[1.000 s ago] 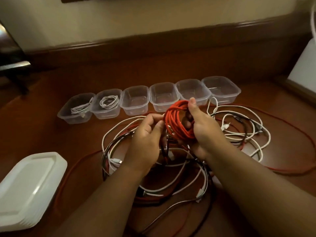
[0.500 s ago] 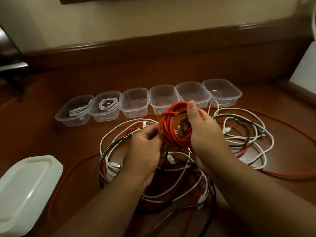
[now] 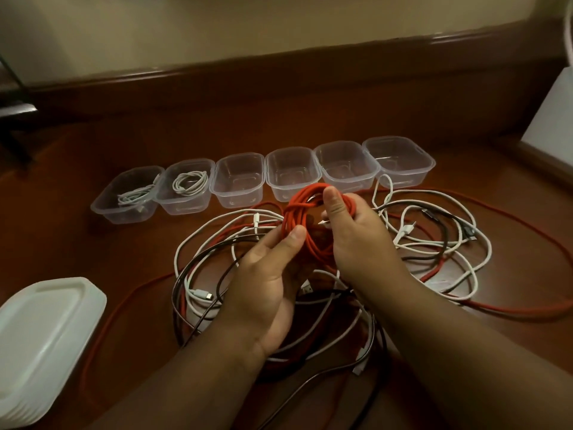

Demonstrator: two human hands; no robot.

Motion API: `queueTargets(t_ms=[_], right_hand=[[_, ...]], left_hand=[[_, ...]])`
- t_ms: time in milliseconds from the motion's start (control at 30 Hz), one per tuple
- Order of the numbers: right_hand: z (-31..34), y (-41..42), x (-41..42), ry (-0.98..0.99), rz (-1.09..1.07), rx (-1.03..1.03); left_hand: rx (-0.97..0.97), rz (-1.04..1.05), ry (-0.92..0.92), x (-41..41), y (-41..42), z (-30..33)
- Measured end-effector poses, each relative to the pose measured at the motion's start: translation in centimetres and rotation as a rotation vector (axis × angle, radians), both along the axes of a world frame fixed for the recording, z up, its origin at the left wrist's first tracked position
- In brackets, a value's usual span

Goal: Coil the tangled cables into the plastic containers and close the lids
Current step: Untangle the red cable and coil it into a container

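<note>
Both my hands hold a coiled red cable [image 3: 302, 212] above a heap of tangled white, black and red cables [image 3: 434, 243]. My right hand [image 3: 356, 240] grips the coil's right side, thumb over its top. My left hand [image 3: 266, 280] pinches the coil's lower left between thumb and fingers. Behind the coil runs a row of several clear plastic containers [image 3: 238, 178]. The two leftmost each hold a coiled white cable [image 3: 189, 183]; the others hold nothing.
A stack of white lids [image 3: 43, 333] lies at the front left on the brown wooden surface [image 3: 93, 252]. A raised wooden ledge [image 3: 279, 76] runs along the back. A white object [image 3: 552, 119] stands at the right edge.
The red coil has sunk slightly toward the heap. My left thumb has shifted up onto the coil's lower left, and the right hand has turned the coil a little.
</note>
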State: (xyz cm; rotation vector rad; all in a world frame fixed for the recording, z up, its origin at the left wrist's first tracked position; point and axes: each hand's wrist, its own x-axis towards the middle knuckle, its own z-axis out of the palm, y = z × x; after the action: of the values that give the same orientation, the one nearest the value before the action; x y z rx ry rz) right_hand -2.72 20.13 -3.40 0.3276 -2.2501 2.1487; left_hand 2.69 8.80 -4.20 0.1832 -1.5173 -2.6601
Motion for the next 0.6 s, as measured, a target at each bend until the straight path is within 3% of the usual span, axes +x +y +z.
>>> queueTargets(t_ms=[133,433,600], right_hand=[[-0.3,-0.1,-0.5,0.04,0.009,0.097],[-0.5,-0.3,-0.3,-0.07,0.076,0.055],[-0.9,-0.5,0.1,0.078,0.082,0.143]], left_hand=[[0.119,-0.055,-0.034,-0.1,-0.3,-0.1],[0.361,-0.106,-0.082,-0.6,-1.0,-0.6],[0.176,-0.127,-0.038,-0.4,-1.2,-0.3]])
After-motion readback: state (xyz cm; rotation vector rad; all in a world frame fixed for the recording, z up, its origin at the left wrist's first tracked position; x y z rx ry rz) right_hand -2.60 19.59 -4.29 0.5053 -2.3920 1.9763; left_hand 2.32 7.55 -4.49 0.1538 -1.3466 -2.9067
